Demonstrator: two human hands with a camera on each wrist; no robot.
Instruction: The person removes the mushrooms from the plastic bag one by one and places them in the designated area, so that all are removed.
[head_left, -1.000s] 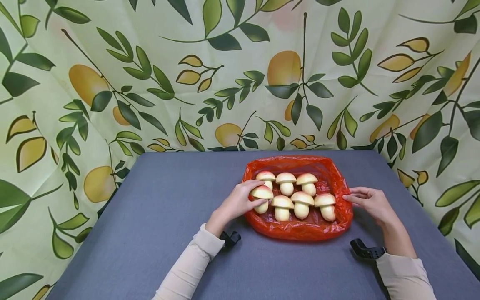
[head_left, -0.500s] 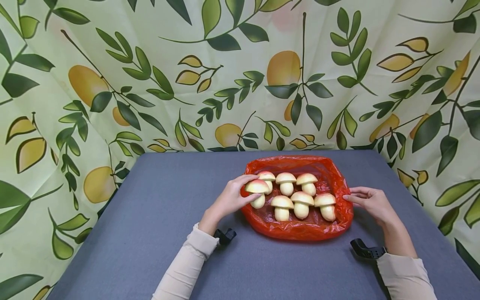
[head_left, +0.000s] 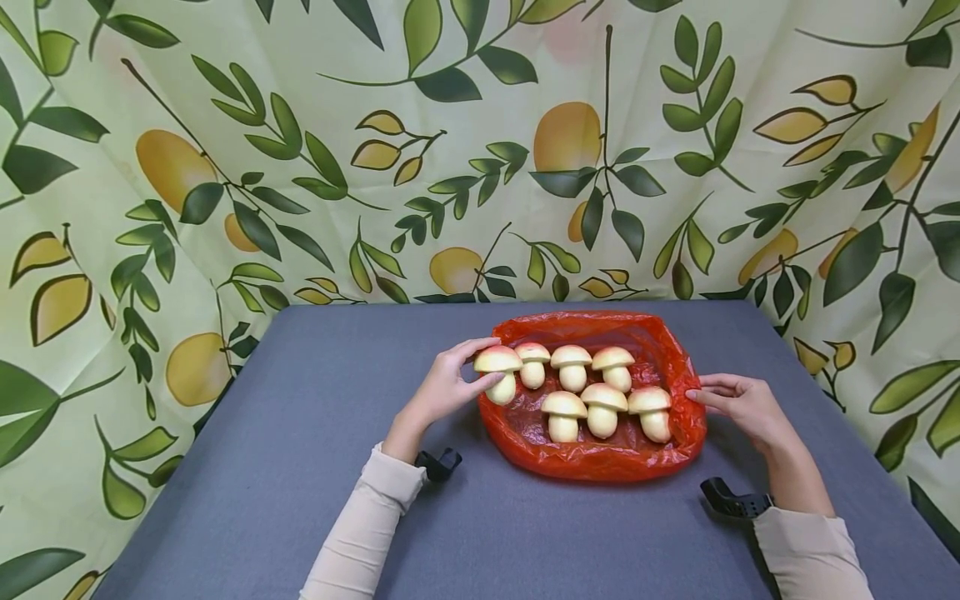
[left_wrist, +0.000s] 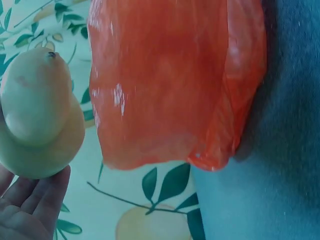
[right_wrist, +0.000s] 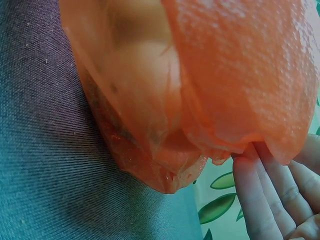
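A pale cream mushroom [head_left: 498, 360] with a pink-tinged cap is pinched between the thumb and fingers of my left hand [head_left: 438, 392], raised at the left rim of a red plastic bag [head_left: 592, 468]. In the left wrist view, the underside of this mushroom [left_wrist: 37, 100] and its stem end show, apart from the bag. Several more mushrooms [head_left: 572, 368] lie in two rows inside the opened bag. On the right side, my right hand [head_left: 750, 408] pinches the bag's rim; the right wrist view shows the fingers [right_wrist: 252, 195] at the folded plastic, fingertips partly hidden.
The bag stands on a table with a grey-blue cloth [head_left: 300, 467]. A leaf-and-fruit patterned curtain [head_left: 480, 150] rises behind the table and along both sides. Each wrist wears a black camera strap [head_left: 738, 500].
My left hand has lifted the mushroom from the front left place in the bag and carried it up and left to the rim. The right hand stays at the bag.
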